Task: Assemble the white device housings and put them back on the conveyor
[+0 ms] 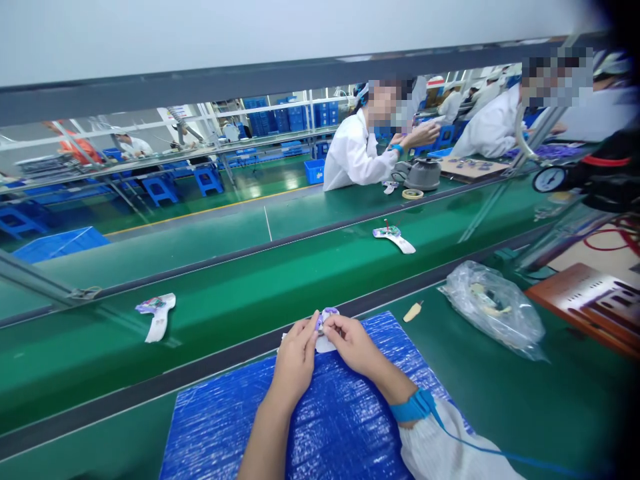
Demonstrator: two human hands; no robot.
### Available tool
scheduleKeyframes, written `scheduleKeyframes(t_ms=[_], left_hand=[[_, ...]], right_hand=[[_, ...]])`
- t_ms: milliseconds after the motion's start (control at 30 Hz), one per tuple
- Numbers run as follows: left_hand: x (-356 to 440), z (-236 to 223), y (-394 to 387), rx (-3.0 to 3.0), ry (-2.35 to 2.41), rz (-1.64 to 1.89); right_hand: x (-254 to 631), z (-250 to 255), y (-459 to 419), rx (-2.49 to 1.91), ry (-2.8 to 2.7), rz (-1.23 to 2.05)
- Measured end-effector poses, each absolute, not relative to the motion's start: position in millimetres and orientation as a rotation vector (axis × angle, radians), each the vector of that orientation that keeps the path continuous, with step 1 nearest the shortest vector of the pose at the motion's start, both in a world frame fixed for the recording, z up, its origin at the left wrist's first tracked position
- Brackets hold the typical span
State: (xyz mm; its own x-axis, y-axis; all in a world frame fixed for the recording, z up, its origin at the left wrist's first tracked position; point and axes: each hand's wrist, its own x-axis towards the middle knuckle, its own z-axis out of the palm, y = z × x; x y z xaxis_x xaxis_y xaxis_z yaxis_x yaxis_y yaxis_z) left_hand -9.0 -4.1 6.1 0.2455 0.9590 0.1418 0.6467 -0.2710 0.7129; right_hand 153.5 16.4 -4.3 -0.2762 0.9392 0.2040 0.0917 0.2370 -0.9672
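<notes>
Both hands meet at the far edge of a blue plastic-wrapped mat point(345, 407). Between them is a small white and purple device housing point(327, 341), mostly covered by my fingers. My left hand point(294, 357) is closed along its left side, fingers pressed together. From the right, my right hand point(354, 343) grips it with thumb and forefinger bent inward in a pinch. Any small part under those fingertips is hidden. A blue wrist strap point(414, 407) with a cord circles my right wrist.
On the green conveyor belt point(260, 280) lie a white handle-shaped shell with circuitry point(160, 317) and a similar shell point(397, 239). A clear plastic bag point(493, 310), a small beige piece point(413, 311) and a brown slotted fixture point(590, 303) are at right. A co-worker point(357, 150) sits across the belt.
</notes>
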Motion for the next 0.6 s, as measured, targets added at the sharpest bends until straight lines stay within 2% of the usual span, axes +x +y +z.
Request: scheduleKeyframes(t_ms=[233,400,600], left_hand=[[-6,4,-4,2.025,1.557,0.721],[-7,-4,-2,1.929,1.551,0.858],[-6,5,4,1.626,1.665,1.006]], right_hand=[[151,-8,15,-0.999,-1.497,1.227],[147,-1,17,-0.967,-1.416,1.218],[160,6,31,-0.986,-0.918,1.070]])
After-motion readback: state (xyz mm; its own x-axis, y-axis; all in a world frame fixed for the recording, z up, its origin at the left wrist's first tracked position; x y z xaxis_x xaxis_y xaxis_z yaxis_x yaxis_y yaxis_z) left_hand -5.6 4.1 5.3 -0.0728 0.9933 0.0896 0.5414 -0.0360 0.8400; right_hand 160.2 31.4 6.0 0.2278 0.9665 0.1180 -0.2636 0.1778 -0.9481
